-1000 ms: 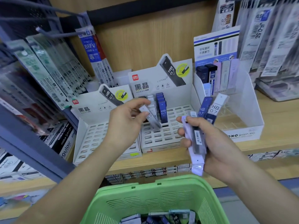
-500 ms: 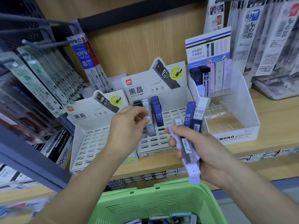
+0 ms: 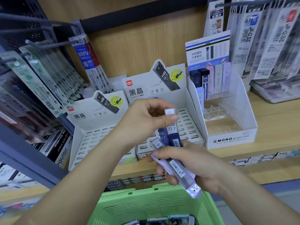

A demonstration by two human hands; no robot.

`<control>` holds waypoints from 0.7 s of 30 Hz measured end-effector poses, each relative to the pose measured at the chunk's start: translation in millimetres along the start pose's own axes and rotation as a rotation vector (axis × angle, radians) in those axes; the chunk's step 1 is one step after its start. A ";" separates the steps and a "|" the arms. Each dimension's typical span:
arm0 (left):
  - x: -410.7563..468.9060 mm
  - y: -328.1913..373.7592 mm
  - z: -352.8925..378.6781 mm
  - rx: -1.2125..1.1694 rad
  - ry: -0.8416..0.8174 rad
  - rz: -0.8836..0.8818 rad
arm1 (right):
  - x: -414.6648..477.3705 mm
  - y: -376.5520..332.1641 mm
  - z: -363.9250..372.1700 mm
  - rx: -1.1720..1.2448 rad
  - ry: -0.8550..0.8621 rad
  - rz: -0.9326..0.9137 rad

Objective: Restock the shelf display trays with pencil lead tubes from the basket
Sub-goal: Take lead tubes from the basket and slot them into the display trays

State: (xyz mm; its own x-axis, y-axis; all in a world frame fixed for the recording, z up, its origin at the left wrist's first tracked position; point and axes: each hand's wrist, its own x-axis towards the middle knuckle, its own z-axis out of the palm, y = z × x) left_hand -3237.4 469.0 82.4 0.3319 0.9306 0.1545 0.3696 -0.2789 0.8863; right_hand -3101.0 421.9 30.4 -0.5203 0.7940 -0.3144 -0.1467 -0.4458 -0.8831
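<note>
A dark-blue plastic pencil lead tube with a white cap, marked HB 0.7 [image 3: 172,133], stands nearly upright in front of the shelf. The left hand [image 3: 146,120] pinches its cap end between thumb and forefinger. Its lower end sits in the right hand [image 3: 193,164], whose fingers curl round a bundle: this tube, a second dark-blue HB 0.7 tube [image 3: 162,136] touching it on the left, and pale lilac and clear tubes [image 3: 179,172] slanting down to the right. Just behind the hands is a white slotted cardboard display tray with an HB 0.7 header card [image 3: 190,127], and beside it on the left a matching white slotted tray [image 3: 90,143]. To the right stands a white MONO graph MG display box [image 3: 232,140], holding upright tubes at its back, on the light wooden shelf [image 3: 276,127]. Below the hands is a green perforated plastic basket [image 3: 146,207] with more lead tubes [image 3: 175,221] lying in it.
</note>
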 end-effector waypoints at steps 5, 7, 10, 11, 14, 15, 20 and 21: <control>-0.1 -3.3 -2.2 -0.222 0.056 -0.034 | -1.1 -0.2 -2.1 -0.020 -0.031 -0.031; 2.1 2.0 -2.9 -0.346 0.114 -0.022 | -0.4 1.1 -2.6 -0.045 -0.044 -0.014; 7.8 11.2 -14.6 -0.541 0.285 0.067 | -0.6 -1.7 -6.6 -0.050 -0.031 0.011; 9.0 13.5 -21.6 -0.561 0.358 0.108 | -1.3 -4.0 -9.1 -0.046 -0.007 0.009; 3.7 10.8 -40.7 -0.381 0.485 0.180 | -1.1 -8.1 -21.1 0.039 0.135 -0.039; -0.6 6.2 -43.5 -0.294 0.493 0.175 | 0.1 -8.3 -25.4 0.091 0.185 -0.060; -18.1 -28.4 -37.1 -0.037 0.456 0.050 | 6.6 -5.1 -32.7 0.214 0.292 -0.107; -19.8 -35.3 -34.7 0.012 0.455 0.027 | 7.1 -4.9 -32.2 0.210 0.296 -0.103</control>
State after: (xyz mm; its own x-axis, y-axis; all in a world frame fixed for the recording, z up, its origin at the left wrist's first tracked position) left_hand -3287.2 468.7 63.2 -0.0725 0.9317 0.3560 0.3769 -0.3049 0.8747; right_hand -3076.9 443.0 21.2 -0.2328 0.9103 -0.3422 -0.3709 -0.4084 -0.8341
